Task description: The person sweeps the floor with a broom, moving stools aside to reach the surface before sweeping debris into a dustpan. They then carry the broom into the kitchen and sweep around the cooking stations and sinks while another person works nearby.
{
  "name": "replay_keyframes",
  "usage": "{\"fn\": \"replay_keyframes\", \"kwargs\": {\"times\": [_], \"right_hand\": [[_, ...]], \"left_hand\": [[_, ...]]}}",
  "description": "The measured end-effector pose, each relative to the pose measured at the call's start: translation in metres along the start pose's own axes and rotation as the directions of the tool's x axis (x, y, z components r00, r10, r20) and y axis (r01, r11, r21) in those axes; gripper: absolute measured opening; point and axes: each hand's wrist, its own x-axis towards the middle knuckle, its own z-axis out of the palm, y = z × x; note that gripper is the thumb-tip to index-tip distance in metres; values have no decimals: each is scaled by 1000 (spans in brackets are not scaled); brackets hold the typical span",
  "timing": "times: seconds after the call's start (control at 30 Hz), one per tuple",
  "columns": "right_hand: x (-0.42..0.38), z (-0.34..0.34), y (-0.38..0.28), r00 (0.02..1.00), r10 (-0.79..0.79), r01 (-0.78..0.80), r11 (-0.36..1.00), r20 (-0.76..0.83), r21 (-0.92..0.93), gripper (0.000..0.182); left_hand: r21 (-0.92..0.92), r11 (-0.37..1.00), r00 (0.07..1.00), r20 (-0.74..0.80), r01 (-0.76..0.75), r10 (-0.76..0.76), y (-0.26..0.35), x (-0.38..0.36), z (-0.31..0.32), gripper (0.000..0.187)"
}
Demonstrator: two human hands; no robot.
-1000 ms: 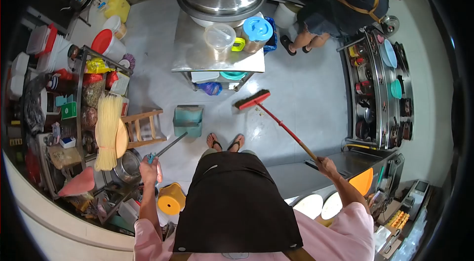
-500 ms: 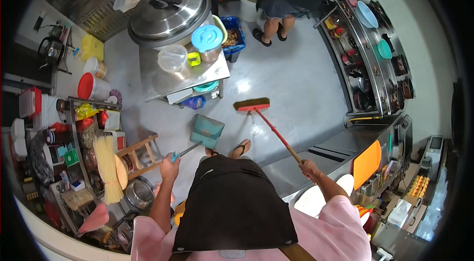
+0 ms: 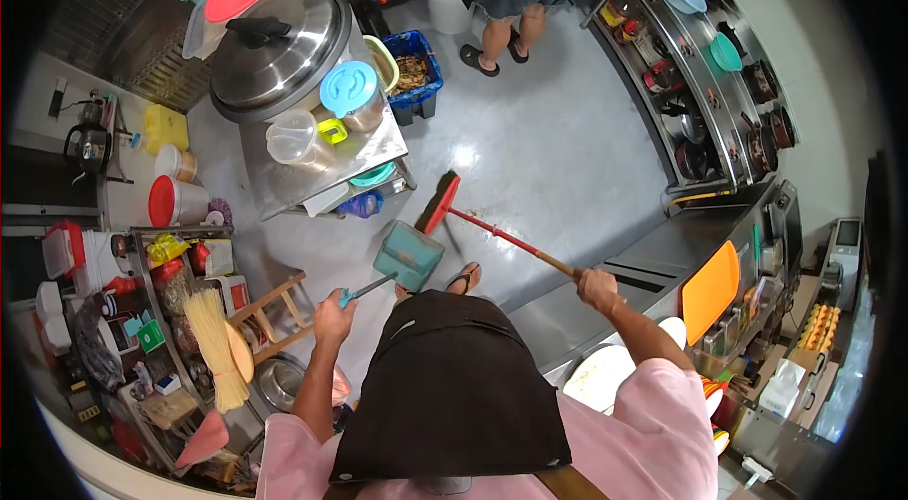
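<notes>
My left hand [image 3: 334,318] is closed around the handle of a teal dustpan [image 3: 409,255], whose pan rests on the floor just ahead of my feet. My right hand [image 3: 598,290] grips the wooden end of a broom [image 3: 511,237] with a red stick. The red broom head [image 3: 443,205] is turned on its side, with dark bristles facing left, close to the dustpan's upper right edge. Small bits of debris [image 3: 478,213] lie on the floor right of the broom head.
A steel table [image 3: 355,155] with a large lidded pot [image 3: 282,51] stands ahead left. Beside it is a blue-lined bin [image 3: 416,74]. Another person [image 3: 515,3] stands at the back. Shelves of pans [image 3: 700,74] line the right; a wooden stool [image 3: 274,315] is at left.
The broom head has swung left and turned from crosswise to nearly lengthwise, nearer the dustpan. My right hand has risen slightly, and the dustpan has shifted a little right. The view has shifted too.
</notes>
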Motion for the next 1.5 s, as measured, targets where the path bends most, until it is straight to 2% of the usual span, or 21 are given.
{"fn": "replay_keyframes", "kwargs": {"times": [0.13, 0.2, 0.3, 0.47, 0.57, 0.6, 0.7, 0.8, 0.9, 1.1, 1.13, 1.23, 1.33, 1.43, 1.5], "right_hand": [[13, 9, 46, 998, 4, -8, 998, -65, -61, 19], [-2, -4, 65, 998, 25, -31, 992, -52, -120, 19], [-35, -17, 74, 994, 13, -23, 996, -108, -87, 21], [-84, -6, 79, 986, 132, -111, 976, -102, 189, 22], [-83, 33, 72, 976, 201, -149, 898, -85, 414, 27], [-83, 32, 59, 984, 165, -113, 866, -66, 487, 30], [-92, 1, -3, 945, 234, -326, 687, 227, 649, 30], [-78, 57, -34, 970, 207, -118, 858, -126, 500, 31], [-76, 78, -70, 977, 214, -158, 691, 10, 706, 33], [-124, 89, -118, 944, 93, -325, 421, 317, 847, 37], [-134, 84, -117, 908, 13, -409, 238, 418, 881, 38], [-190, 52, -113, 852, -26, -519, 81, 523, 851, 38], [-228, 41, -115, 831, 29, -557, 39, 556, 830, 36], [-214, 44, -133, 926, 173, -377, 393, 336, 839, 34], [-175, 90, -145, 968, 227, -223, 573, 108, 789, 33]], "left_hand": [[27, 1000, 1000, 23, -15, 14, 16, 7, 0, 37], [65, 997, 999, 40, -35, 33, 27, 12, 3, 35], [91, 991, 993, 75, -101, 94, 50, 23, 7, 32], [115, 961, 963, 135, -250, 234, 83, 52, 26, 30], [138, 938, 940, 180, -317, 291, 111, 72, 36, 29], [133, 931, 930, 191, -341, 313, 117, 79, 42, 29], [144, 908, 902, 252, -393, 350, 133, 103, 59, 30], [164, 882, 882, 263, -441, 392, 149, 121, 73, 30], [158, 872, 868, 282, -463, 409, 157, 135, 94, 28], [167, 883, 876, 301, -438, 377, 175, 130, 103, 25], [165, 882, 875, 298, -441, 381, 176, 129, 102, 24], [153, 872, 862, 302, -466, 408, 175, 114, 84, 24], [166, 855, 855, 281, -491, 436, 155, 117, 95, 26], [149, 862, 861, 254, -484, 440, 146, 120, 89, 26], [179, 842, 847, 277, -509, 454, 148, 123, 80, 23]]}}
